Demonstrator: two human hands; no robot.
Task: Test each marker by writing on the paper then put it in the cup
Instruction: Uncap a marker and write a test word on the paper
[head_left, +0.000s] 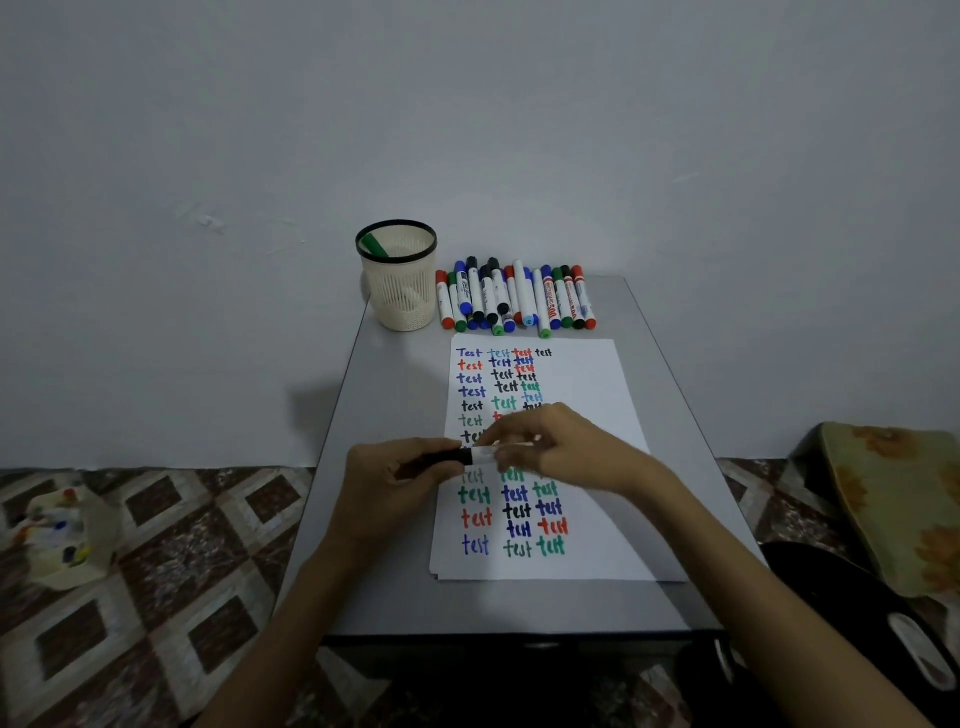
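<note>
Nearest the camera, two bare forearms reach in over the front edge of a small grey table (395, 587). The left hand (395, 480) is closed around the black cap end of a marker (467, 457), and the right hand (556, 447) is closed on the white barrel of the same marker, so the pen lies roughly level between the two hands. Whether the cap is seated or pulled loose cannot be told, since the fingers cover the joint.

Both hands hover above the middle of a white sheet of paper (592, 395), which lies lengthwise on the table and is filled with rows of the word "test" in blue, red, black and green. The hands hide several of the middle rows.

Beyond the far edge of the paper, a row of markers (514, 299) lies side by side near the back of the table, with caps in red, green, blue and black; some rest on top of others. Just to the left of that row stands a cream lattice cup (397, 283) with a dark rim, upright at the table's back left corner. A green marker (375, 246) leans inside it.

To the left, on the patterned floor (156, 597), sits a paint-stained rag (57, 535). Behind everything is a plain pale wall (467, 104).
</note>
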